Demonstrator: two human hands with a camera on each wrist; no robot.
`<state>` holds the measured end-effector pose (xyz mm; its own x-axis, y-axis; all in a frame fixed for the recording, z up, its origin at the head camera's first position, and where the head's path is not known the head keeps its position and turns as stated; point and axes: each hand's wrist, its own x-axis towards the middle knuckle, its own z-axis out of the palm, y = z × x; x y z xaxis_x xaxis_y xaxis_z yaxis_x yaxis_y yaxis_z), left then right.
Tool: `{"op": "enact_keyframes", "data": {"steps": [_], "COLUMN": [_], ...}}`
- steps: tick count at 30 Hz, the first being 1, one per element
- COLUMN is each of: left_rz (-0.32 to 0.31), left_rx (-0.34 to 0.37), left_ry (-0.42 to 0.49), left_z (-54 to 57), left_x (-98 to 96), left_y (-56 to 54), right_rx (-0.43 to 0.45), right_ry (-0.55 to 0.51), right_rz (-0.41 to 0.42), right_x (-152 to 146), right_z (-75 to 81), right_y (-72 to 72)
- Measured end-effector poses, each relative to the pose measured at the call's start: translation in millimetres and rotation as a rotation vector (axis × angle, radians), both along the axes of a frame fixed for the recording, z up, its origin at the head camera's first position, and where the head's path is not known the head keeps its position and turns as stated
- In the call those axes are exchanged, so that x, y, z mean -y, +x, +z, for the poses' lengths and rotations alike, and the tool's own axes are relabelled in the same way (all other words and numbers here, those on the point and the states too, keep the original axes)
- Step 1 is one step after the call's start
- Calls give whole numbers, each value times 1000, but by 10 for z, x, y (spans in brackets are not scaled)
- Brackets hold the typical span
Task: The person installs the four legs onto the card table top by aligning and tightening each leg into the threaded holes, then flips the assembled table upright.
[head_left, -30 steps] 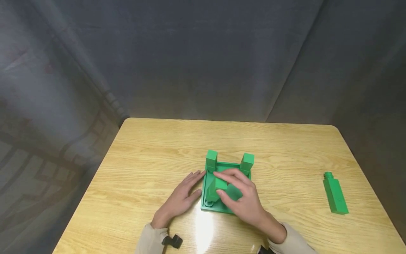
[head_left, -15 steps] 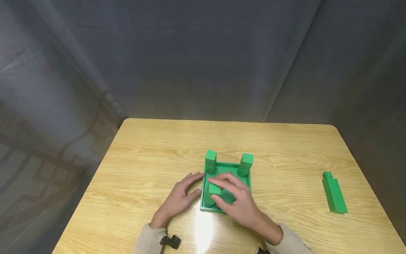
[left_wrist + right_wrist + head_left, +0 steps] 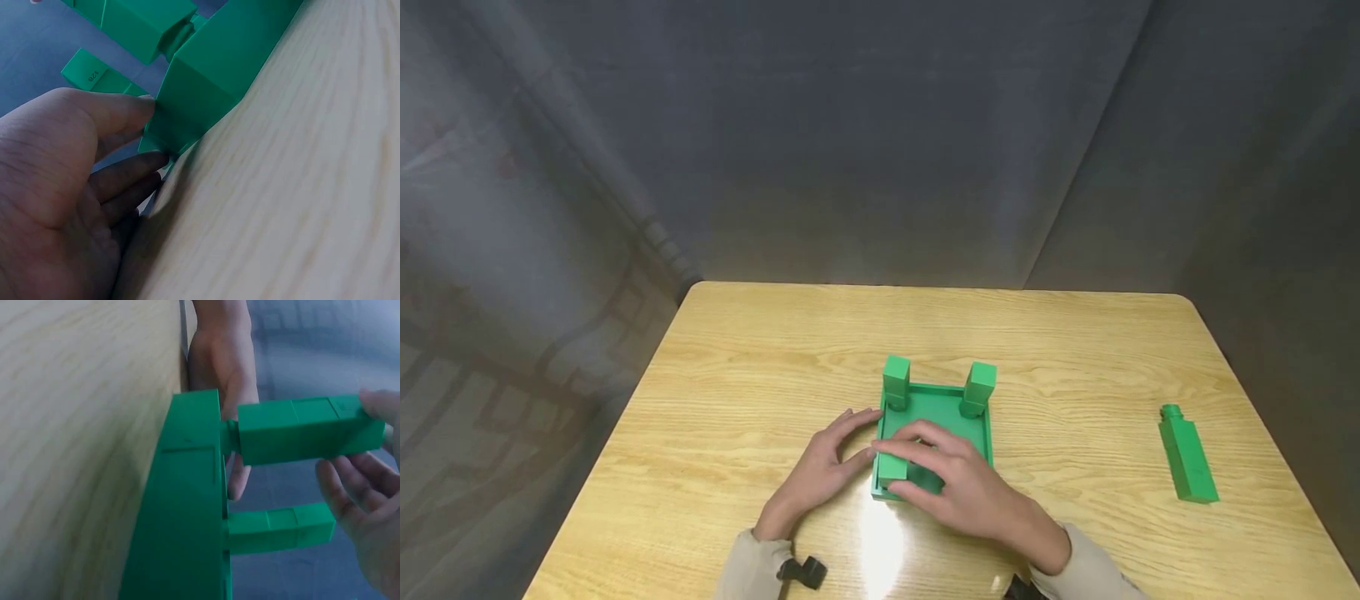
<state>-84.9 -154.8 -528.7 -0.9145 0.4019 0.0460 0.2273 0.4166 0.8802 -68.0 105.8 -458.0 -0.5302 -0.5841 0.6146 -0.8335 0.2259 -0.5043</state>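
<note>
A green square tray-like base (image 3: 938, 403) with a raised rim lies on the table. At its near left corner stands a square green leg (image 3: 892, 469), whose top end my right hand (image 3: 964, 483) pinches between thumb and fingers. In the right wrist view the leg's narrow threaded neck (image 3: 230, 436) meets the base, and the leg stands out nearly square from it. My left hand (image 3: 822, 468) rests along the base's left side, fingers extended, with fingertips at its wall (image 3: 206, 94). Two more green legs (image 3: 897, 382) stand upright at the back corners.
A loose green leg (image 3: 1189, 458) lies on its side at the right of the wooden table (image 3: 760, 358), threaded end pointing away. Dark grey cloth (image 3: 865, 167) hangs behind the table and along both sides.
My right hand has moved left and toward me with the leg, which has gone from tilted over the near left corner to standing upright there. The left hand has stayed nearly still.
</note>
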Motion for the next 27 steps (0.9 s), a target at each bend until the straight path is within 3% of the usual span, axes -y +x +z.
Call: {"op": "enact_keyframes", "data": {"steps": [7,18,23,27], "left_rz": [1,-6,-11,-11], "left_rx": [-7,-9,-29,-13], "left_ry": [-7,13,22,14], "left_z": [-13,-6,-3,-2], "left_x": [5,3,-2,-4], "left_y": [-1,-3,-5,-10], "right_rx": [67,159,133,81], "right_ry": [78,-15,-55,-30], "right_rz": [44,-88,-87,-54], "right_x": [-112,-58,-37,-45], "right_z": [29,-18,-43,-34], "right_y": [-32,-38,-42,-57]}}
